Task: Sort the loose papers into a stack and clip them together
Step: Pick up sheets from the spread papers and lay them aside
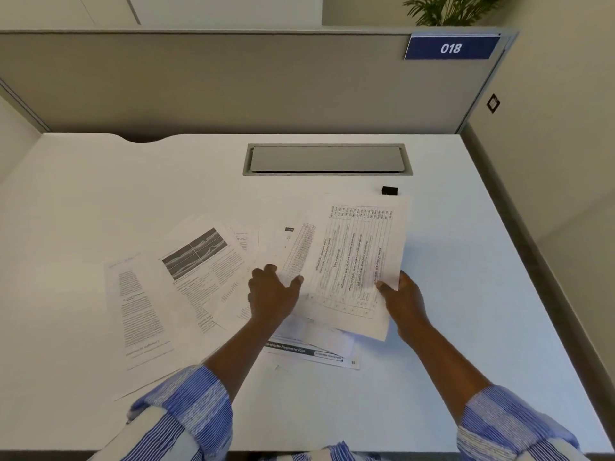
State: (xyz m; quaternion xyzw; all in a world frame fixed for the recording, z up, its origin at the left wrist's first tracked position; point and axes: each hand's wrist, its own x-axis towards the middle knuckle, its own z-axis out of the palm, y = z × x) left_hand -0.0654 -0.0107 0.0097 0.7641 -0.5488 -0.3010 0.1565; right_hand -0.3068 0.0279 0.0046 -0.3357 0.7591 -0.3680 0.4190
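Several printed sheets lie fanned across the white desk. A text page is at the far left, and a page with a grey chart overlaps it. My right hand pinches the lower right edge of a table-printed sheet, which is lifted slightly off the pile. My left hand rests on the middle sheets, fingers curled on their edge. A page with a dark footer band lies beneath, near me. A small black binder clip sits beyond the papers, to the right.
A grey cable-tray lid is set into the desk at the back. A grey partition with a blue "018" sign closes the far side. The desk's right edge borders a wall.
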